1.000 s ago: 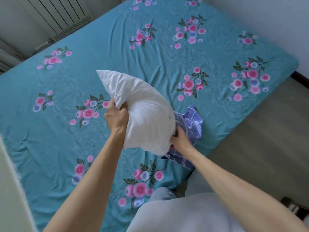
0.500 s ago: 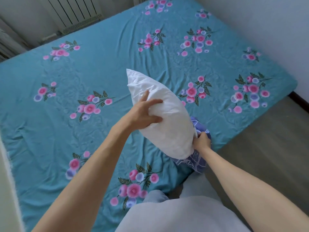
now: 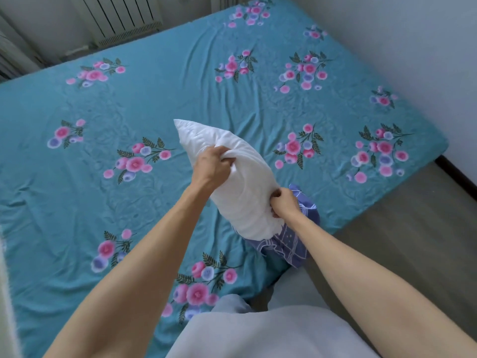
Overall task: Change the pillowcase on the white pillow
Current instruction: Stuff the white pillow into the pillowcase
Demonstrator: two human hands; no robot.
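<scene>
One white pillow point(image 3: 242, 192) stands tilted above the bed's near edge, its lower end inside one blue checked pillowcase point(image 3: 289, 244). The left hand point(image 3: 211, 167) grips a bunch of its upper side; the right hand point(image 3: 284, 202) pinches pillow and case together. One floral teal sheet point(image 3: 167, 104) lies beneath.
</scene>
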